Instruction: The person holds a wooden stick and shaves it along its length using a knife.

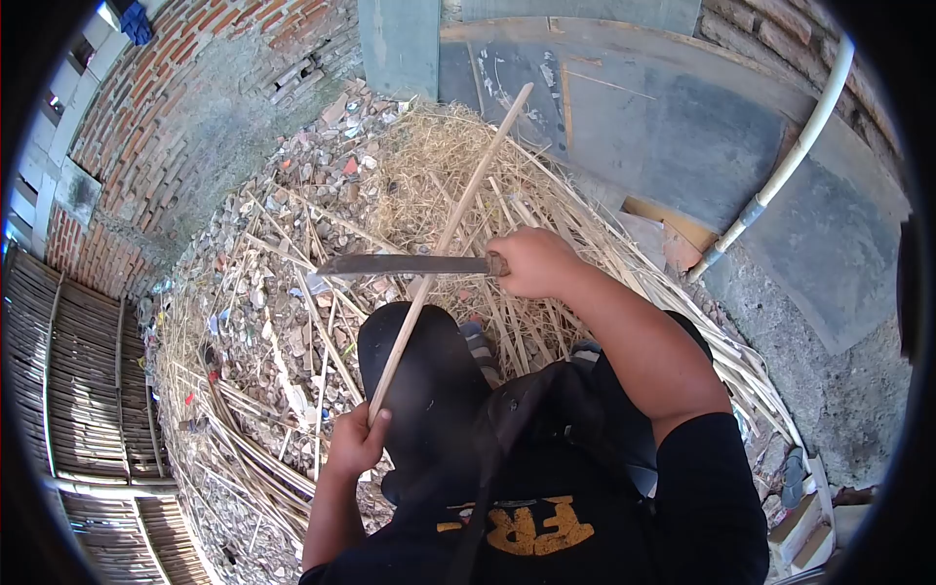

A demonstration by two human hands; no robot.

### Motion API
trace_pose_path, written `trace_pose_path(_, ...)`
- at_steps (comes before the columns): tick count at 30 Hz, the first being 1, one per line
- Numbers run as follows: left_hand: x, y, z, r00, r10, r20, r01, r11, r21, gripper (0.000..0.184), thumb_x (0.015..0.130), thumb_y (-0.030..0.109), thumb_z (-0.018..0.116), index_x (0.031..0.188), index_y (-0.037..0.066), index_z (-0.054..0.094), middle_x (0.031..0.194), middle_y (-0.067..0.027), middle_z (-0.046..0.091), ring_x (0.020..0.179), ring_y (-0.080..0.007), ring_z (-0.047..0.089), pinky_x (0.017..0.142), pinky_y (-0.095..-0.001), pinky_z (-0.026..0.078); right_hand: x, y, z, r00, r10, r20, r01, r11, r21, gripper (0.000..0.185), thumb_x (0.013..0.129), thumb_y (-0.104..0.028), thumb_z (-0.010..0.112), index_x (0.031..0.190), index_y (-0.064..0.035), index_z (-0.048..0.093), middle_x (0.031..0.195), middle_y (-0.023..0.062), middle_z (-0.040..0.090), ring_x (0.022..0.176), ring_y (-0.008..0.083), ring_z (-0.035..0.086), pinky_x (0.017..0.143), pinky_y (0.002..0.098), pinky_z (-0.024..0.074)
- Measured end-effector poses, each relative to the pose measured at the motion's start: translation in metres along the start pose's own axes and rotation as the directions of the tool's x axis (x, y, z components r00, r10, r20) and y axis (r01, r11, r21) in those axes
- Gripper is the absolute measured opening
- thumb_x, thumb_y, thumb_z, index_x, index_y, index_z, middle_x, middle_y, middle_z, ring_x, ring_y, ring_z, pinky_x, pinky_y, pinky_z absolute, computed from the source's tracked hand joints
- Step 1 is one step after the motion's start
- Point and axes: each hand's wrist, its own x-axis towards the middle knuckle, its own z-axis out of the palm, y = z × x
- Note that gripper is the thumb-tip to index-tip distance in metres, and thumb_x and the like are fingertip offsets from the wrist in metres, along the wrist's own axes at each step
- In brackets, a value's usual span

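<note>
My right hand [534, 263] is closed round the wooden handle of a long dark machete [405, 264], whose blade points left. The blade lies across a pale strip of bamboo [458, 210], over its middle part. My left hand [358, 444] grips the lower end of that strip, beside my left knee. From there the strip slants up and to the right, past the knee, its far end above the straw. Whether the blade's edge has entered the strip cannot be made out.
Shavings and straw [429, 161] cover the rubble ground [263, 312] in front. Long bamboo strips [721, 356] lie along my right side, others at the left. A pipe [780, 175] leans at the right wall. A slatted bamboo panel [88, 380] stands at left.
</note>
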Motion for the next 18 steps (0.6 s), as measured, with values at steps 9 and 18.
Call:
trace_pose_path(9, 0.008, 0.003, -0.002, 0.999, 0.038, -0.001, -0.038, 0.995, 0.094, 0.041, 0.104, 0.032, 0.066, 0.080, -0.001, 0.062, 0.058, -0.0118, 0.059, 0.053, -0.0181, 0.058, 0.053, -0.0385, 0.046, 0.016, 0.022, -0.003, 0.982, 0.182, 0.051, -0.183, 0.983, 0.026, 0.020, 0.077, -0.020, 0.073, 0.095, -0.0125, 0.075, 0.090, 0.0152, 0.074, 0.092, 0.0379, 0.072, 0.079, 0.0508, 0.0566)
trace_pose_path(18, -0.003, 0.007, 0.000, 0.994, 0.086, 0.064, -0.091, 0.993, 0.079, 0.042, 0.103, 0.032, 0.069, 0.076, 0.000, 0.060, 0.056, -0.0127, 0.057, 0.050, -0.0205, 0.057, 0.051, -0.0395, 0.044, -0.005, -0.005, -0.010, 0.998, 0.024, 0.055, -0.017, 0.991, -0.132, 0.018, 0.080, -0.023, 0.074, 0.095, -0.0132, 0.074, 0.087, 0.0113, 0.074, 0.090, 0.0351, 0.074, 0.080, 0.0505, 0.0567)
